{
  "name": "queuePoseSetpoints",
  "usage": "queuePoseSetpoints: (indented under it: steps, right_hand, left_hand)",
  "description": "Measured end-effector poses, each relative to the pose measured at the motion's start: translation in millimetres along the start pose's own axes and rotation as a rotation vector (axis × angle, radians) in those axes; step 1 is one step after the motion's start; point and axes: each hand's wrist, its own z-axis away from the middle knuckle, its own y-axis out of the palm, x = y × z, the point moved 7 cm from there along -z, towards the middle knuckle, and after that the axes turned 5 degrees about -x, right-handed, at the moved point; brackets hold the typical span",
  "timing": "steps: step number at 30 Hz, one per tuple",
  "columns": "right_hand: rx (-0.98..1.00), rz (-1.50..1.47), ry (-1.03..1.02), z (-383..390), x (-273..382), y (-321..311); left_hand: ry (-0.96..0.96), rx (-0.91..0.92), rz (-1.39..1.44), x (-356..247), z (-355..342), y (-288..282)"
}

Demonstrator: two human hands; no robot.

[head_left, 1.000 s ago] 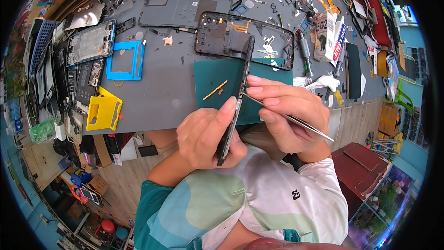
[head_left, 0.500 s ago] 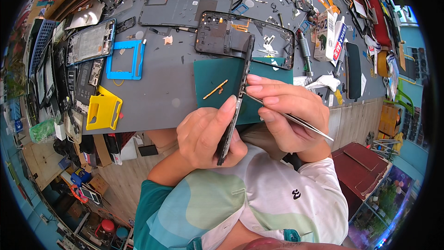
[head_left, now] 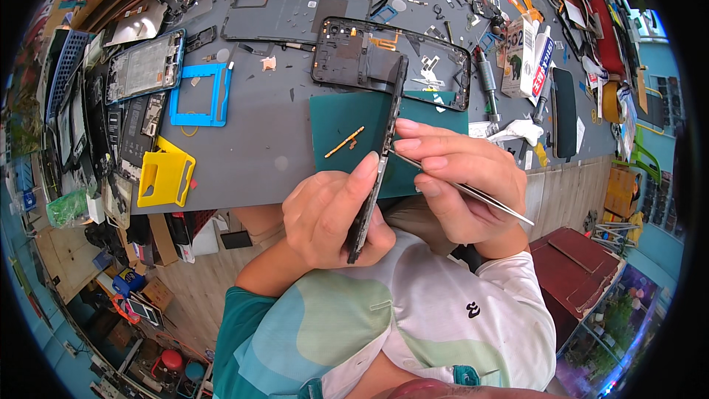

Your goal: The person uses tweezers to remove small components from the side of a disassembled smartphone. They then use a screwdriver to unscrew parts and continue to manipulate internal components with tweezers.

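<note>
Gripped edge-on in my left hand [head_left: 329, 210] is a thin dark phone frame [head_left: 390, 125], tilted with its far end up and to the right. My left thumb presses along its side edge. Metal tweezers [head_left: 491, 200] are pinched between the thumb and fingers of my right hand [head_left: 469, 185], and their tip meets the frame's edge near its middle. Beneath, a green mat [head_left: 336, 112] carries a narrow gold-coloured strip [head_left: 345, 142] and a few tiny brown bits [head_left: 352, 145]. The face of the frame is turned away from view.
Beyond the mat lies an opened phone back housing [head_left: 347, 55]. To the left are a blue plastic frame [head_left: 177, 107], a yellow plastic holder [head_left: 164, 177] and another phone frame [head_left: 145, 68]. A screwdriver [head_left: 487, 85], a small box [head_left: 517, 59] and a dark phone [head_left: 564, 112] sit right.
My right hand and the tweezers have shifted very slightly; the tip stays at the frame's edge. My left hand holds the frame almost still.
</note>
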Motion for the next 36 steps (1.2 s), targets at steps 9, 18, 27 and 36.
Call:
queuePoseSetpoints:
  steps: [9,18,27,36]
  right_hand:
    - [0.096,0.015,0.026,3.1,-1.0,-0.2]
    - [0.007,0.009,0.005,0.2,-0.6,0.2]
    - [0.003,0.005,-0.002,-0.8,0.1,0.6]
    - [0.002,0.012,-0.007,-0.9,-0.1,0.4]
  left_hand:
    - [-0.012,0.008,0.003,-0.4,-0.6,0.2]
    - [-0.007,0.003,0.001,0.5,1.3,-0.3]
    - [-0.002,-0.007,0.011,0.9,1.4,0.6]
    - [0.004,-0.005,0.007,0.3,0.6,0.3]
